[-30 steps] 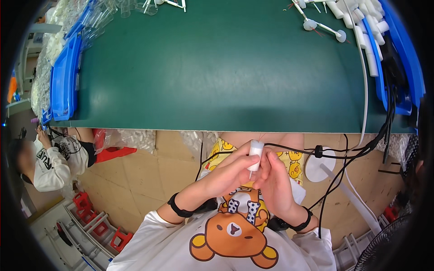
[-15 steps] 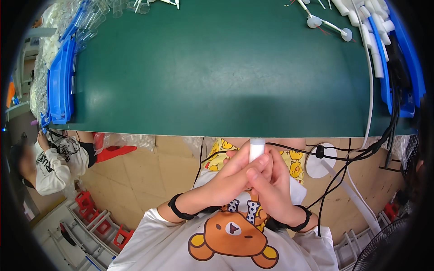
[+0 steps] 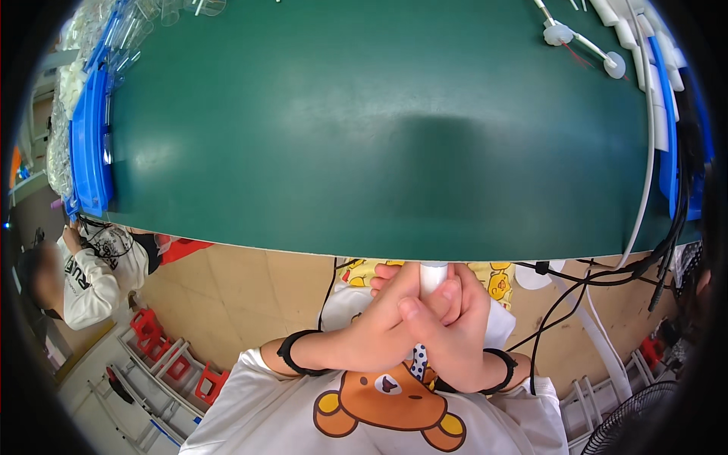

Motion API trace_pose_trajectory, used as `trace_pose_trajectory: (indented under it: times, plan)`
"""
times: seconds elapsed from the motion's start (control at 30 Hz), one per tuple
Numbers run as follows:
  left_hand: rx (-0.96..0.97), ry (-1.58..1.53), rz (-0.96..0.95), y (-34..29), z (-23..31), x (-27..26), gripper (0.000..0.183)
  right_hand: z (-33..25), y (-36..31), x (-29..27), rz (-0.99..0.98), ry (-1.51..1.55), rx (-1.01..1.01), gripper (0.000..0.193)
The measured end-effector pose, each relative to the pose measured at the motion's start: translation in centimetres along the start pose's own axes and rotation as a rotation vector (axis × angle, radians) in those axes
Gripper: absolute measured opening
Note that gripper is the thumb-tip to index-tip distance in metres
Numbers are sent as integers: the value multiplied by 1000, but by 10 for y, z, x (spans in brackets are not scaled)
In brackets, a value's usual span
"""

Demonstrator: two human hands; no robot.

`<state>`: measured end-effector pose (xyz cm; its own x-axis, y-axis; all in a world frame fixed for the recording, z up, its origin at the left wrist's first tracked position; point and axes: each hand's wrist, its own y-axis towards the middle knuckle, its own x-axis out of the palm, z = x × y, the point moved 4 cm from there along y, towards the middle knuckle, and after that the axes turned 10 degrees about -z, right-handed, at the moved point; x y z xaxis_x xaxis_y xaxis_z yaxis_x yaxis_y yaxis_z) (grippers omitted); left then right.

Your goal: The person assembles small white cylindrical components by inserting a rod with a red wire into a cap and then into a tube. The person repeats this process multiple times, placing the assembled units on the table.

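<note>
Both my hands are closed together around a white cylindrical tube (image 3: 434,277), held upright just below the table's near edge. My left hand (image 3: 396,307) wraps it from the left, its thumb lying across the front. From the right, my right hand (image 3: 455,322) overlaps the left, thumb and fingers folded round the same piece. Only the upper part of the tube shows; its lower end is hidden in my palms. A black band circles each wrist.
A green tabletop (image 3: 341,152) stretches ahead. Blue bins (image 3: 91,144) with clear plastic cups stand left. White tubes (image 3: 658,114) and two stick-like pieces with round translucent discs (image 3: 560,34) lie right. Black cables (image 3: 637,271) hang at the right edge. Another person (image 3: 98,273) sits left.
My view has shifted, so the table edge and my hands sit lower in the picture. Both hands still grip the white tube, with my fingers slightly moved around it.
</note>
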<state>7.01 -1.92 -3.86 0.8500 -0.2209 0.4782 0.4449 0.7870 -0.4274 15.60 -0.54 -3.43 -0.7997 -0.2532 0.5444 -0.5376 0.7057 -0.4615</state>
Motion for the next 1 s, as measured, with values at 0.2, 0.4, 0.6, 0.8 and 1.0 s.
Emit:
trace_pose_trajectory:
  times: [0.2, 0.4, 0.6, 0.8, 1.0]
  plan:
    - [52, -60, 109, 1, -4, 8, 13, -3, 1, -6, -7, 6, 17, 46]
    - [-54, 23, 89, -1, 0, 4, 17, -1, 1, -4, -7, 34, 46, 49]
    - [-158, -26, -15, -3, 5, 1, 25, 3, -3, 1, 35, 69, 40, 51]
    - [-244, -24, -93, -3, 11, -3, 25, 4, -2, 7, 57, 201, -7, 48]
    - [-114, -8, -78, 5, 8, -1, 25, 5, 0, 0, 46, 92, -21, 43]
